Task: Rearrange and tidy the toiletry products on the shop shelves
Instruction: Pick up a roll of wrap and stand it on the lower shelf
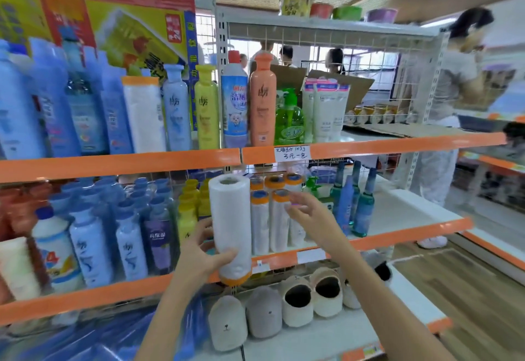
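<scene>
On the left of the middle shelf [119, 289] stand smooth, rounded blue and yellow plastic bottles [91, 247]. Our left hand [203, 258] is wrapped low around a white roll [230, 227] with an orange end cap, holding it upright at the shelf's front edge. It looks light, soft-walled and a little slippery in its film, so we would hold it mid-body. Beside it stand matching orange-capped rolls [270, 218]; our right hand [309, 215] hovers spread, holding nothing.
</scene>
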